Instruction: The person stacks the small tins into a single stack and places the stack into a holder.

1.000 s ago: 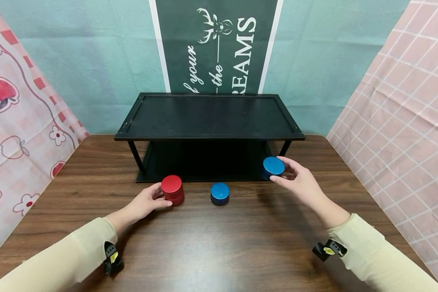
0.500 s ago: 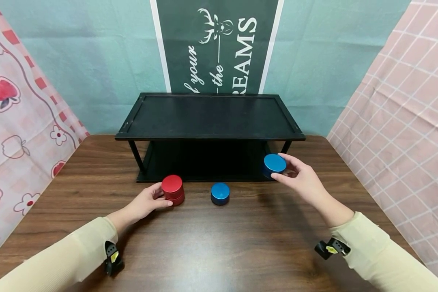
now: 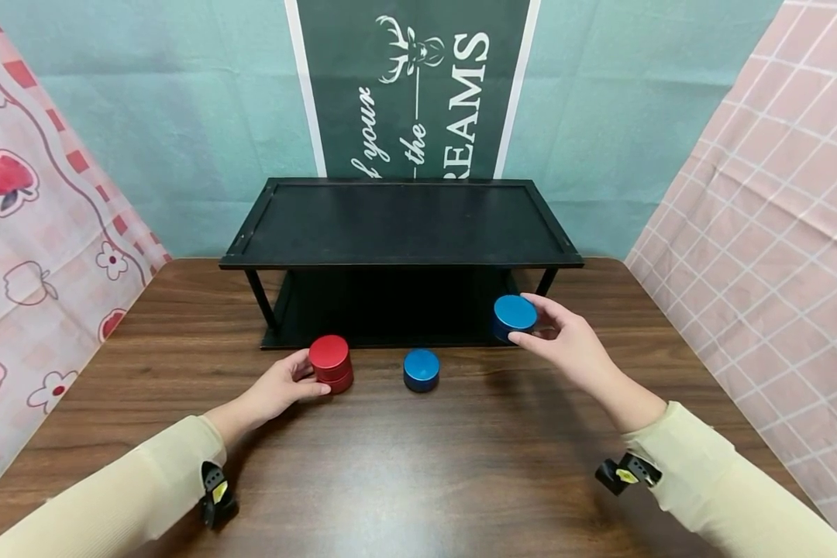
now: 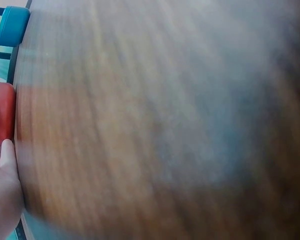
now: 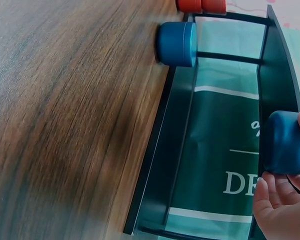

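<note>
Two round red tins (image 3: 330, 364), one stacked on the other, stand on the table in front of a black two-tier rack. My left hand (image 3: 275, 390) grips the lower one from the left, thumb at its front. The left wrist view catches part of the red tin (image 4: 1, 114) and the thumb. My right hand (image 3: 573, 341) holds a blue round tin (image 3: 514, 316) in the air before the rack's right end, thumb in front and fingers behind. Between the hands, a second blue tin (image 3: 421, 370) stands on the table, touched by neither hand.
The black rack (image 3: 401, 225) spans the back of the wooden table (image 3: 418, 465); its lower shelf (image 3: 390, 310) lies under a raised top. Slim posts (image 3: 260, 299) hold up its ends. Cloths hang behind and at both sides.
My right hand, with the blue tin, first rises slightly to the right, then shifts back left along the rack's front. The left hand, red tins and standing blue tin stay in place.
</note>
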